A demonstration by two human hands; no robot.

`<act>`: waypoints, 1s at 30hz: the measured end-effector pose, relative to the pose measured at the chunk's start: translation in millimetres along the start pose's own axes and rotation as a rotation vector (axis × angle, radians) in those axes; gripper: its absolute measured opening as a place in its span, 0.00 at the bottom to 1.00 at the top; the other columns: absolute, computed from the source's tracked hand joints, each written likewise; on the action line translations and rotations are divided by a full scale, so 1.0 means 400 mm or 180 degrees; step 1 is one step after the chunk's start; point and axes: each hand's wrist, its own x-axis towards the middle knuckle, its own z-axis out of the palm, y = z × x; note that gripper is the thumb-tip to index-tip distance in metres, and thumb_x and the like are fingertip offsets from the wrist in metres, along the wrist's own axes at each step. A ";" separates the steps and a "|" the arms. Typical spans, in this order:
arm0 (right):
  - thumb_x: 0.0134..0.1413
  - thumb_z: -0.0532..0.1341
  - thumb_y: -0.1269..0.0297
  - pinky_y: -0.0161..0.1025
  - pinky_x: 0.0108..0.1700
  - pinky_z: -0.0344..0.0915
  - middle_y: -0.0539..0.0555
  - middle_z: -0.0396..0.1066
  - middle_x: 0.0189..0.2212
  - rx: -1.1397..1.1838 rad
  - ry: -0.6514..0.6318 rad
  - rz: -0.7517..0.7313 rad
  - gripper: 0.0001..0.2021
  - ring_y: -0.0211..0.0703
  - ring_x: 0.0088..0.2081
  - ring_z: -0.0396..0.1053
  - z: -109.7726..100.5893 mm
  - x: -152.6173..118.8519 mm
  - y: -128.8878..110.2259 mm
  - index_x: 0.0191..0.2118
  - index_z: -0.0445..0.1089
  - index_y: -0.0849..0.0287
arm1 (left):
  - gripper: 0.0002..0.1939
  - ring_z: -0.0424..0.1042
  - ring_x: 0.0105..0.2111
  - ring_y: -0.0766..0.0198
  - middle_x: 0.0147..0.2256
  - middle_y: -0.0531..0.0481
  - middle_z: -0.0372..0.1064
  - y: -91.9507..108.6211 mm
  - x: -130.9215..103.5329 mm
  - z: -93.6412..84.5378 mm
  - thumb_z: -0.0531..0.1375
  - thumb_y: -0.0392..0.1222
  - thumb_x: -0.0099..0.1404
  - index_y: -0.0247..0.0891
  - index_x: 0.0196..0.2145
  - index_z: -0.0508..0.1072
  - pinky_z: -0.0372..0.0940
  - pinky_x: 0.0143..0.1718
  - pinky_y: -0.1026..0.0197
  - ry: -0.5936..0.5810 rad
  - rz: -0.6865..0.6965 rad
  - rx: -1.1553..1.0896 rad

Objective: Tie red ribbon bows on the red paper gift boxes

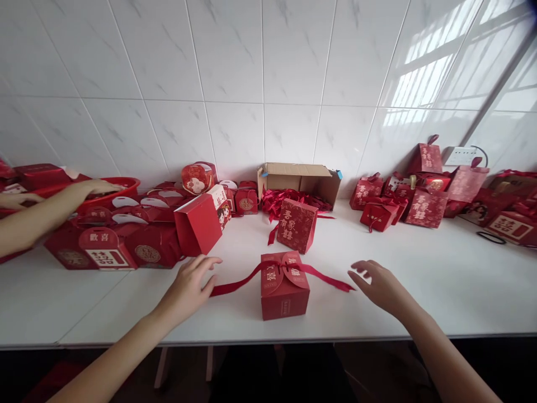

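"Where is the red, cube-shaped cardboard box (284,303)?"

"On the white worktop (331,319), between left grip (191,286) and right grip (376,284), both loosely spread, holding nothing, near 2 ends of its red fabric ribbon (232,287)."

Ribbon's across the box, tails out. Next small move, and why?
Probably close the right hand on the right ribbon tail: its fingers are open close to that tip. The left hand is at the other tail, and no bow shows atop the box.
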 end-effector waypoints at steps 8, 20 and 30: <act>0.58 0.52 0.47 0.43 0.45 0.64 0.57 0.70 0.44 0.1512 -0.0395 -0.0656 0.20 0.47 0.45 0.67 0.039 0.011 -0.191 0.43 0.68 0.57 | 0.13 0.68 0.39 0.59 0.36 0.49 0.67 0.183 0.066 0.052 0.57 0.52 0.59 0.39 0.33 0.65 0.62 0.44 0.56 -0.0393 -0.0719 -0.2023; 0.48 0.60 0.42 0.33 0.24 0.48 0.45 0.56 0.20 0.2390 -0.1757 -0.0188 0.23 0.31 0.22 0.52 0.061 0.036 -0.232 0.25 0.63 0.61 | 0.18 0.68 0.34 0.62 0.34 0.51 0.67 0.218 0.068 0.094 0.62 0.55 0.54 0.38 0.34 0.64 0.61 0.35 0.61 -0.1093 -0.1316 -0.2797; 0.47 0.64 0.49 0.34 0.21 0.36 0.42 0.46 0.16 0.3008 -0.1868 -0.0092 0.18 0.30 0.19 0.40 0.054 0.050 -0.183 0.25 0.65 0.61 | 0.27 0.52 0.20 0.70 0.18 0.59 0.47 0.193 0.062 0.081 0.64 0.60 0.46 0.39 0.17 0.53 0.47 0.23 0.65 -0.0272 -0.1156 -0.1442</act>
